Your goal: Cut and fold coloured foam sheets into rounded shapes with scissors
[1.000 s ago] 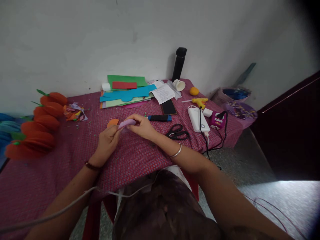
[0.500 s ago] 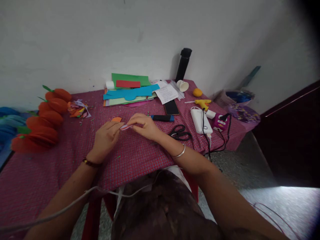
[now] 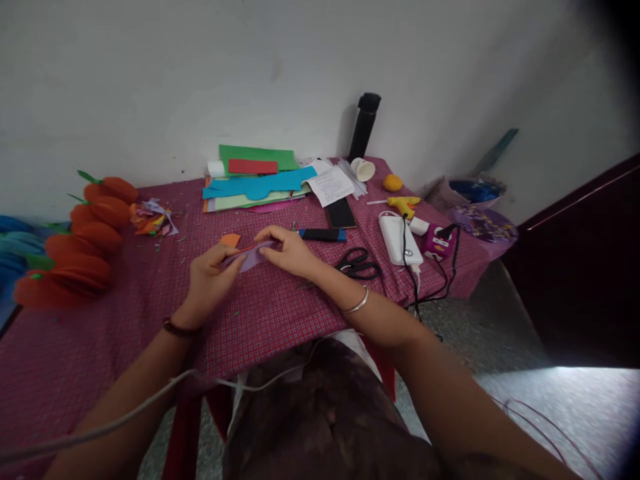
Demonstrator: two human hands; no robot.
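Pinch grip of left hand point(image 3: 210, 280) and right hand point(image 3: 290, 250) on opposite ends of lilac paper piece point(image 3: 253, 254), held low over checked tablecloth point(image 3: 280, 313), just before orange cutout point(image 3: 231, 239), scissors point(image 3: 357, 263) lying rightward.

Purple paper piece point(image 3: 251, 256) pinched at both ends over the table point(image 3: 280, 310).

It is a small, thin cut-out of pale purple paper, held nearly level just above the red-checked top. A narrow orange edge shows along its far side. The left hand point(image 3: 210, 277) grips its left end and the right hand point(image 3: 290, 251) its right end. It is about midway along the table's width, roughly halfway between the near and far edges.
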